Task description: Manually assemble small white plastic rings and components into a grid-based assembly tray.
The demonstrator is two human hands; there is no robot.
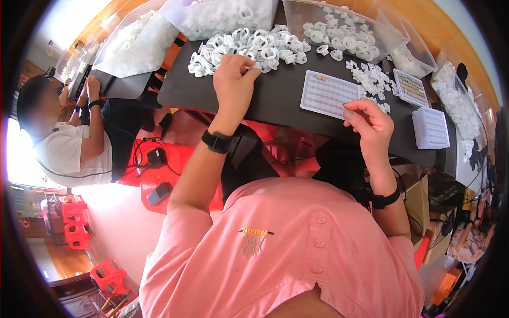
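- Now left hand, upper centre, pinches a piece from the white ring pile.
- Right hand curled, empty-looking, beside the white tray on the counter.

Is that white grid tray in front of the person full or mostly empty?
Mostly empty. The white grid tray shows rows of bare pockets, with only a small tan piece near its far edge.

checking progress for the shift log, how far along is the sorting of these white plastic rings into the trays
Early. Done: a stack of white trays sits at the right. In hand: the left hand reaches into the pile of white plastic rings, and the right hand rests at the grid tray, which holds just a few tan pieces. Left: the heap and the full bins.
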